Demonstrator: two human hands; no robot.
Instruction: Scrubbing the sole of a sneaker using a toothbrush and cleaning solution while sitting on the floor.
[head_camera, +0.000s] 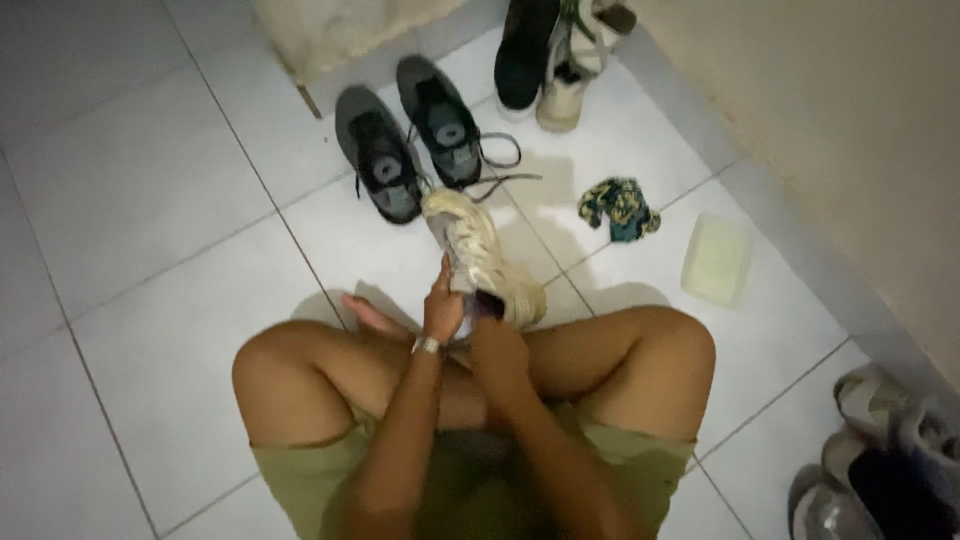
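Left hand (441, 305) grips the cream sneaker (480, 255) by its side; right hand (497, 340) clasps its heel, toe pointing away.

1. A sneaker (480, 255) lies on the floor (150, 200) before the crossed legs, between both hands.
2. A pair of shoes (415, 145) sits just beyond it.
3. A rag (618, 208) lies to its right.
4. A tub (716, 259) stands right of the rag, by the wall (850, 120).
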